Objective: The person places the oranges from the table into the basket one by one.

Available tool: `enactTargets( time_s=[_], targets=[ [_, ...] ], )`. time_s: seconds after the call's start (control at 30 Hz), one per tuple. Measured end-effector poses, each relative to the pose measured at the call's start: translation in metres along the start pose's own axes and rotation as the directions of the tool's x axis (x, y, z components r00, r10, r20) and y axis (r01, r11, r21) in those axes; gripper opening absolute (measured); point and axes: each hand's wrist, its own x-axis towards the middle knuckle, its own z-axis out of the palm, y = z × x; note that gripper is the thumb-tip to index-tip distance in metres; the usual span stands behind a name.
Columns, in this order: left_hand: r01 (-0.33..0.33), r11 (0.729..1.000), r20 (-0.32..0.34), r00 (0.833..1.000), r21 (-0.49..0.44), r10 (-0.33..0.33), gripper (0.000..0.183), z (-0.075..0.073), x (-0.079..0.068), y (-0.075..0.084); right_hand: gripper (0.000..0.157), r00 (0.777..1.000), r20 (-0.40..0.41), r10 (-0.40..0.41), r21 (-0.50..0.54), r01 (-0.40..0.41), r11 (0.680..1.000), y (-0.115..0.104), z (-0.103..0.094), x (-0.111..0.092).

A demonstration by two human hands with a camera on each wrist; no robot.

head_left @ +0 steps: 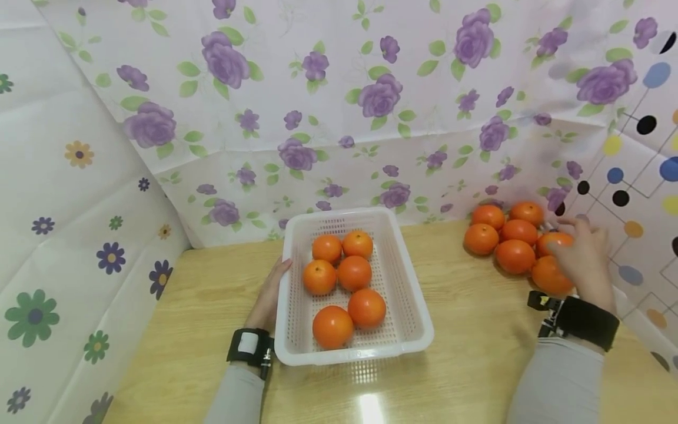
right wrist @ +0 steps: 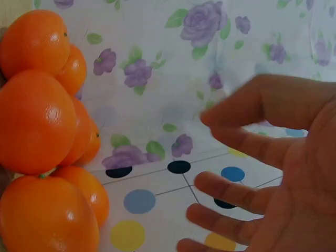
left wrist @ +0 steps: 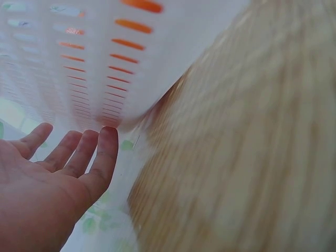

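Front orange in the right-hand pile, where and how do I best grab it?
I'd cup the front orange around its rounded middle, coming from the right, where the right hand is: neighbouring oranges crowd its back and left, while its near side looks free.

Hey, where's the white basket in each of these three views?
Head: the white basket is near the centre, on the table, oranges inside.
Left wrist: its slotted wall fills the upper left.
Right wrist: not in it.
Landmark shared by head and left wrist: the left hand, beside the basket.
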Motion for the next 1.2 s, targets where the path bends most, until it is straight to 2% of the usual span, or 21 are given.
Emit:
enactTargets(
  time_s=[0.17,0.33,0.4,0.5,0.8,1.03,1.2],
  targets=[
    [-0.002,1.000,0.005,1.000,-0.007,0.002,0.066,0.000,0.000,0.000,0.076,0.987,0.150,0.055,-0.102,-0.040,0.994,0.014,0.001,0.005],
    [0.005,1.000,-0.004,1.000,0.000,-0.005,0.067,-0.002,-0.001,-0.002,0.087,0.958,0.230,0.169,-0.073,-0.156,0.985,0.023,0.007,0.006],
    [0.009,1.000,-0.005,1.000,-0.001,-0.009,0.068,-0.003,-0.002,-0.003,0.090,0.947,0.240,0.214,-0.059,-0.206,0.977,0.026,0.010,0.007],
    [0.012,1.000,-0.001,1.000,-0.002,-0.012,0.069,-0.003,-0.003,-0.004,0.093,0.933,0.255,0.253,-0.078,-0.241,0.967,0.031,0.013,0.008],
    [0.012,1.000,0.005,1.000,-0.010,-0.012,0.068,-0.003,-0.003,-0.004,0.097,0.907,0.276,0.317,-0.142,-0.288,0.947,0.046,0.026,0.014],
    [0.012,1.000,-0.001,1.000,0.001,-0.012,0.068,-0.002,-0.002,-0.004,0.095,0.918,0.249,0.309,-0.137,-0.282,0.949,0.054,0.033,0.016],
    [-0.002,1.000,0.009,1.000,0.008,0.002,0.069,-0.002,0.000,-0.005,0.093,0.917,0.243,0.316,-0.139,-0.290,0.947,0.065,0.041,0.018]
  ],
)
